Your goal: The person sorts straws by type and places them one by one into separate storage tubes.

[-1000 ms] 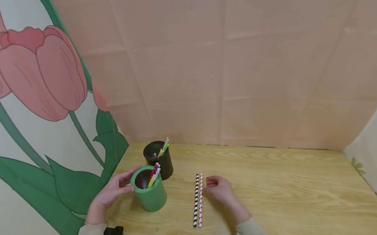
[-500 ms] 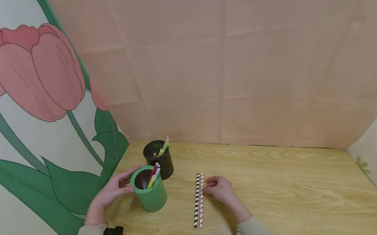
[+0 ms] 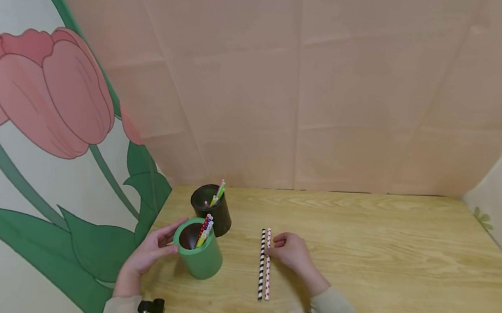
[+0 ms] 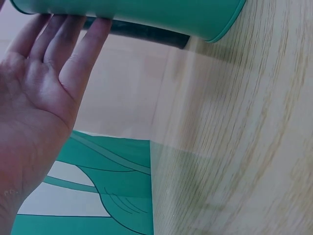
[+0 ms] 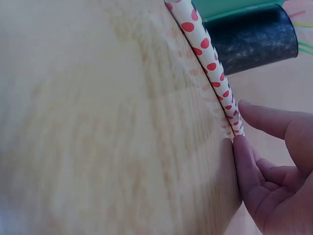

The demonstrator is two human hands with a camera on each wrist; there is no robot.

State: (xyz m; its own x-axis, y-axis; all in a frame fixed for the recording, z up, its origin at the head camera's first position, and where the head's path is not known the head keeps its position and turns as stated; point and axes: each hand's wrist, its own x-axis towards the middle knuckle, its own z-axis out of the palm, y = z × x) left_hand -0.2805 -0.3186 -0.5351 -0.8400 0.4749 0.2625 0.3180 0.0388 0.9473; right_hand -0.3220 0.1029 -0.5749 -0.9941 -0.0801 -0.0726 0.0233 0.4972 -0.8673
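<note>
My left hand [image 3: 151,251] holds the side of a green cup [image 3: 201,262] near its rim, the thumb in front and the fingers behind. Its fingers [image 4: 73,58] lie against the cup's wall in the left wrist view. Several patterned straws [image 3: 204,231] lean inside this cup. On the table, a black-and-white striped straw [image 3: 261,268] lies beside a white straw with red dots [image 3: 267,279], nearly parallel. My right hand [image 3: 293,255] is at the dotted straw's right side, thumb tip right at it. In the right wrist view, thumb and forefinger [image 5: 247,171] stand apart at its far part.
A black cup [image 3: 217,219] with a few coloured straws stands just behind the green cup. The wooden table [image 3: 381,260] meets a pinkish covered wall [image 3: 328,108] at the back. A tulip-painted panel [image 3: 89,231] borders the left side.
My right thumb has shifted slightly left onto the dotted straw. My left hand keeps its place on the green cup. The head view has shifted a little.
</note>
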